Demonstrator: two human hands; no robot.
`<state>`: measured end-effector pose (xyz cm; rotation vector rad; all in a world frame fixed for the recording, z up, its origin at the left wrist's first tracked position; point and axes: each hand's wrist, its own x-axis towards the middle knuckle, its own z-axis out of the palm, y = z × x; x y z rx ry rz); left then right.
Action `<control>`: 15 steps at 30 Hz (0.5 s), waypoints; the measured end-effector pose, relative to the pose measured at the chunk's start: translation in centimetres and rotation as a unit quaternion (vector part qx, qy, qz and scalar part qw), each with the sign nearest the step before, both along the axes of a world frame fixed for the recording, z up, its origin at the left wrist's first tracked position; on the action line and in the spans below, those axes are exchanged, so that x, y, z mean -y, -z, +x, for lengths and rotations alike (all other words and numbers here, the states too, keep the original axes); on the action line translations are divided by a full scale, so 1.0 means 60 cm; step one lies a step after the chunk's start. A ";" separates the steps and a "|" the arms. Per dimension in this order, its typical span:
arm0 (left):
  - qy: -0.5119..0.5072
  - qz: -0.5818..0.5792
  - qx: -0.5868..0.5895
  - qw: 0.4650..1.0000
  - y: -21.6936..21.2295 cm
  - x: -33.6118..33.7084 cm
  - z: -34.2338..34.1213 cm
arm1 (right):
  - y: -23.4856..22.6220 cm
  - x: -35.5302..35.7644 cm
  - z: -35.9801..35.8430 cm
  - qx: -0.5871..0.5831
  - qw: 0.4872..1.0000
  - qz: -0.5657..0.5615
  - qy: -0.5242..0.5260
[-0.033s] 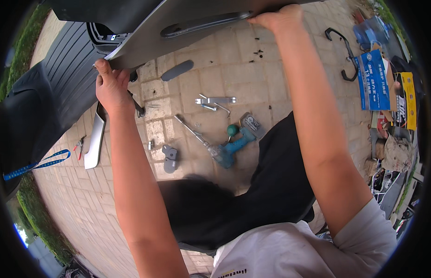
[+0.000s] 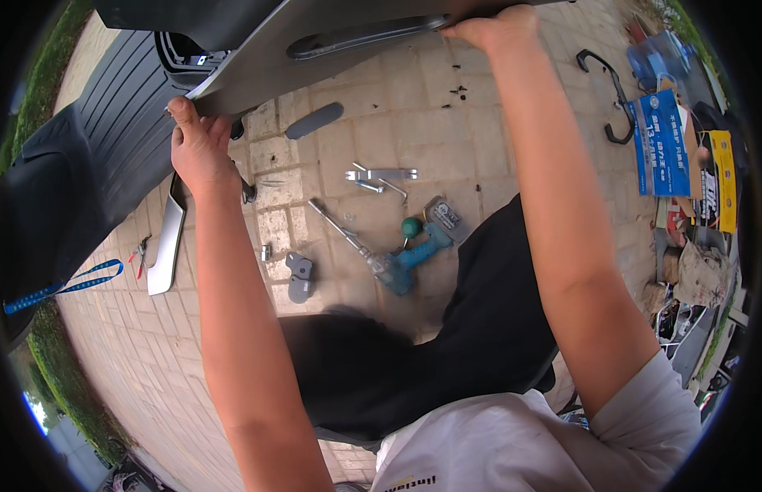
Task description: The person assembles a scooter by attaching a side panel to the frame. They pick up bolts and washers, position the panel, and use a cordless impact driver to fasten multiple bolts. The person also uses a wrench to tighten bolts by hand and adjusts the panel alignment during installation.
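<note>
My left hand [image 2: 196, 143] grips the lower left edge of a large grey plastic body panel [image 2: 258, 70] held up across the top of the view. At the panel's upper right edge, my right hand [image 2: 491, 29] is closed on it. A long dark slot-shaped handle [image 2: 360, 37] is set into the panel between my hands. To the left stands the dark ribbed body of a scooter [image 2: 110, 139].
On the paved ground below lie a teal cordless drill [image 2: 401, 262] with a long bit, metal wrenches [image 2: 381, 176], a dark oval cover [image 2: 313, 120], small grey parts [image 2: 299, 275], a silver trim strip [image 2: 165, 246] and red pliers [image 2: 139, 250]. Blue boxes [image 2: 659, 139] and clutter lie at right.
</note>
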<state>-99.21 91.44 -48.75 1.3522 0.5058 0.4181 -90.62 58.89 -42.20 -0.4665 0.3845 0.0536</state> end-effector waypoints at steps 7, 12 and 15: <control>-0.052 -0.240 0.086 0.966 0.051 0.087 -0.037 | -0.006 0.007 0.001 -0.021 0.999 -0.022 -0.018; 0.037 -0.292 0.173 0.940 0.102 0.123 -0.021 | -0.009 0.001 0.011 -0.027 0.996 -0.078 -0.027; 0.020 -0.335 0.176 0.926 0.113 0.125 -0.007 | -0.008 -0.005 0.010 -0.033 0.992 -0.116 -0.033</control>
